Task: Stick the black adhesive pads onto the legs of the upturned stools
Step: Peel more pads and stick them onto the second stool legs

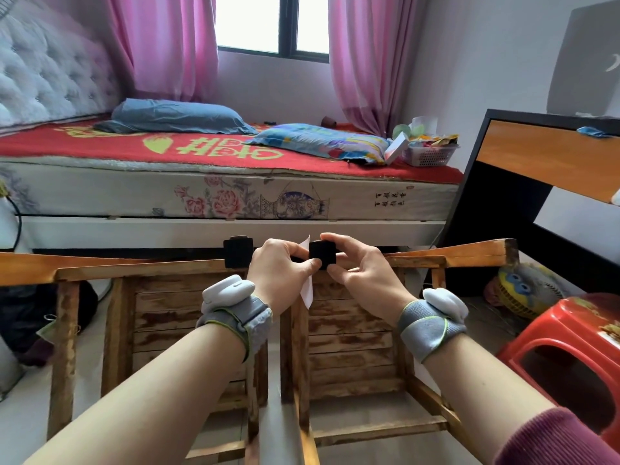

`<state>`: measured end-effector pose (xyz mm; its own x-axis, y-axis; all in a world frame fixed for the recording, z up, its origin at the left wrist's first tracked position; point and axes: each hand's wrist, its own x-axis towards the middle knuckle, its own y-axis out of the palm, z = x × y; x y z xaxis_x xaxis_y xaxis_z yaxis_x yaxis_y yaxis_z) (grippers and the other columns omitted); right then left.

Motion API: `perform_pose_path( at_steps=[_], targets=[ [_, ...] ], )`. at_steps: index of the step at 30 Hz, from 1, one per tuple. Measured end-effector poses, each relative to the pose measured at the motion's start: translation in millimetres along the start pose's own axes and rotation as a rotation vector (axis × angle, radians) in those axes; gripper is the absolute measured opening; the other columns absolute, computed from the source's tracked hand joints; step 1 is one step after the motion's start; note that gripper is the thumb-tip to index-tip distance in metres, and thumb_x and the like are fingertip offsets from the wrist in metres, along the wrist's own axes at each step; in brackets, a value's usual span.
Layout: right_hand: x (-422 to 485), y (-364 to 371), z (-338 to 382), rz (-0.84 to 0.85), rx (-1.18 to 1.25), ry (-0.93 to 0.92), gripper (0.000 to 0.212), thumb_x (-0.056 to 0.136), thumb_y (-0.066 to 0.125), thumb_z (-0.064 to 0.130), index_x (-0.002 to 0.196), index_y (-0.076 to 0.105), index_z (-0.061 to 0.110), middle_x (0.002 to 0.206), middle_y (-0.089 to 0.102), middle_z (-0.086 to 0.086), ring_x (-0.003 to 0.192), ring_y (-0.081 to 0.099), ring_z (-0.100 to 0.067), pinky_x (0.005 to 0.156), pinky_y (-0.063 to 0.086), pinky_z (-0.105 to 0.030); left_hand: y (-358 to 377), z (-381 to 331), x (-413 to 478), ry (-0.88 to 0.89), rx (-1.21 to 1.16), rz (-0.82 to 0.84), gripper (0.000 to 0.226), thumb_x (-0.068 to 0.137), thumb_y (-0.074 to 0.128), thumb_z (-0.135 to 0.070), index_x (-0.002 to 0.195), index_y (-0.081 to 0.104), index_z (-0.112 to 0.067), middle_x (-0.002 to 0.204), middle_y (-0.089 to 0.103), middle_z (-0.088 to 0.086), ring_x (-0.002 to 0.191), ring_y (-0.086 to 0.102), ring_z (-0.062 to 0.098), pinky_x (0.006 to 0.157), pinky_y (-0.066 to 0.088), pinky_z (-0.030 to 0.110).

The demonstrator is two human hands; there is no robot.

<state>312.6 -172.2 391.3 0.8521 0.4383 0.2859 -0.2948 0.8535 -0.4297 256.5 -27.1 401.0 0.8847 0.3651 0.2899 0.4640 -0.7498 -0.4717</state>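
Note:
Two wooden stools stand upside down side by side on the floor, the left stool (141, 317) and the right stool (349, 333). A black adhesive pad (238, 251) sits on the far right leg end of the left stool. My right hand (355, 266) pinches another black pad (322, 252) between thumb and fingers above the stools. My left hand (278, 273) pinches the white backing paper (307, 290) that hangs from that pad. Both hands meet at the pad, over the gap between the stools.
A bed (214, 193) with a red cover runs across just behind the stools. A red plastic stool (570, 350) stands at the right, with a black and orange desk (536, 169) behind it. A small fan (523, 290) lies on the floor at the right.

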Motion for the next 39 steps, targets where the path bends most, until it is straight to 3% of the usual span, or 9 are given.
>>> perform_pose_path(
  at_steps=[6, 9, 14, 17, 23, 28, 32, 35, 39],
  targets=[
    [-0.2, -0.6, 1.1, -0.013, 0.058, 0.002, 0.042, 0.087, 0.056, 0.006, 0.119, 0.062, 0.032, 0.104, 0.073, 0.001, 0.102, 0.067, -0.01, 0.1, 0.049, -0.034, 1.5, 2.3, -2.5, 0.006, -0.058, -0.018, 0.015, 0.079, 0.074, -0.025, 0.089, 0.078, -0.014, 0.079, 0.075, 0.005, 0.071, 0.068, 0.016, 0.073, 0.056, 0.029],
    [2.0, 0.0, 0.2, -0.039, 0.09, 0.001, 0.036, 0.088, 0.056, 0.007, 0.113, 0.066, 0.031, 0.104, 0.074, -0.001, 0.1, 0.068, -0.011, 0.101, 0.049, -0.035, 3.0, 4.4, -4.3, 0.023, -0.071, -0.029, 0.016, 0.079, 0.073, -0.025, 0.091, 0.077, -0.014, 0.081, 0.076, 0.003, 0.075, 0.07, 0.016, 0.074, 0.057, 0.028],
    [5.9, 5.5, -1.8, -0.121, 0.14, -0.003, 0.024, 0.089, 0.06, 0.015, 0.106, 0.071, 0.028, 0.098, 0.074, 0.007, 0.083, 0.067, 0.0, 0.085, 0.05, -0.025, 4.5, 4.7, -6.3, 0.026, -0.084, -0.054, 0.02, 0.08, 0.072, -0.024, 0.096, 0.076, -0.013, 0.086, 0.075, 0.003, 0.079, 0.069, 0.014, 0.075, 0.054, 0.022],
    [5.9, 8.6, -3.1, -0.159, 0.126, 0.001, 0.022, 0.088, 0.061, 0.018, 0.105, 0.072, 0.028, 0.098, 0.075, 0.005, 0.091, 0.07, -0.009, 0.093, 0.053, -0.033, 7.0, 5.7, -7.1, 0.027, -0.088, -0.07, 0.023, 0.081, 0.072, -0.026, 0.099, 0.076, -0.013, 0.091, 0.076, 0.003, 0.084, 0.07, 0.014, 0.081, 0.056, 0.028],
    [-16.3, 15.2, 9.3, -0.2, -0.094, 0.075, 0.043, 0.088, 0.061, 0.023, 0.13, 0.055, 0.021, 0.11, 0.063, 0.01, 0.097, 0.064, -0.014, 0.094, 0.049, -0.029, 10.0, 9.7, -16.3, -0.016, 0.143, -0.018, 0.028, 0.088, 0.062, -0.032, 0.107, 0.073, -0.015, 0.109, 0.073, 0.005, 0.102, 0.066, 0.022, 0.09, 0.054, 0.037],
    [-60.9, 20.3, -1.8, -0.131, -0.092, 0.288, 0.033, 0.086, 0.062, 0.026, 0.117, 0.062, 0.016, 0.113, 0.067, 0.0, 0.097, 0.061, -0.013, 0.091, 0.05, -0.03, 5.4, 24.6, -53.0, -0.302, -0.308, 0.007, 0.022, 0.085, 0.06, -0.003, 0.102, 0.073, -0.009, 0.107, 0.071, 0.012, 0.097, 0.067, 0.026, 0.087, 0.057, 0.046],
    [-103.7, 33.1, -16.6, -0.135, 0.029, 0.476, 0.032, 0.085, 0.063, 0.032, 0.11, 0.063, 0.012, 0.101, 0.068, -0.002, 0.092, 0.064, -0.017, 0.085, 0.056, -0.036, 10.8, 30.8, -95.4, -0.491, -0.564, -0.006, 0.027, 0.085, 0.059, 0.003, 0.104, 0.069, -0.013, 0.107, 0.067, 0.016, 0.096, 0.068, 0.03, 0.081, 0.059, 0.045],
    [-132.5, 37.1, -15.6, -0.056, 0.228, 0.569, 0.024, 0.086, 0.065, 0.019, 0.106, 0.059, 0.007, 0.083, 0.065, -0.005, 0.069, 0.062, -0.017, 0.06, 0.053, -0.023, 19.1, 38.2, -120.9, -0.547, -0.585, -0.023, 0.039, 0.082, 0.061, 0.003, 0.117, 0.062, -0.014, 0.111, 0.064, 0.015, 0.1, 0.066, 0.03, 0.074, 0.06, 0.039],
    [-160.8, 31.4, -17.1, 0.04, 0.252, 0.6, 0.03, 0.076, 0.061, -0.007, 0.102, 0.058, 0.005, 0.069, 0.062, -0.011, 0.063, 0.059, -0.023, 0.062, 0.053, -0.032, 26.4, 41.2, -147.9, -0.583, -0.597, 0.023, 0.049, 0.081, 0.065, -0.005, 0.128, 0.051, -0.013, 0.099, 0.065, 0.004, 0.091, 0.066, 0.023, 0.082, 0.058, 0.042]
  ],
)
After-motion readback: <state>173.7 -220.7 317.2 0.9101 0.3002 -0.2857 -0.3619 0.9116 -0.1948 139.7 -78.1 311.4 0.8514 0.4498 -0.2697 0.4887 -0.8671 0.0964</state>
